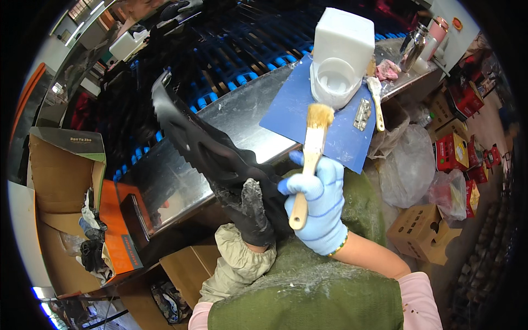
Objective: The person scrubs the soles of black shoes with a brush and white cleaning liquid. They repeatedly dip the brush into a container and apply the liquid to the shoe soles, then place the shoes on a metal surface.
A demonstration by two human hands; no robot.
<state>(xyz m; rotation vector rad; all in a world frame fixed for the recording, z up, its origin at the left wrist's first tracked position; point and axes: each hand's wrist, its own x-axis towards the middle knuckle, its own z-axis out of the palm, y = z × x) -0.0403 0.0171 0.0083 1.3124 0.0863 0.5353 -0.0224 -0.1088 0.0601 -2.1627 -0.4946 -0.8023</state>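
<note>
My right hand, in a light blue knitted glove, is closed around the wooden handle of a flat paintbrush, bristles up. My left hand, in a dark glove smeared with whitish residue, grips a long black piece with a toothed edge. It looks like a shoe or its sole, tilted up to the left; its lower end is partly hidden by my hands. Just beyond the brush, a white plastic container with a round opening stands on a blue sheet. A second brush lies right of it.
Past the metal ledge runs a conveyor with blue rollers. An opened carton stands at left. Bottles and a pink cloth sit at the far right end. Plastic bags and a cardboard box lie at right.
</note>
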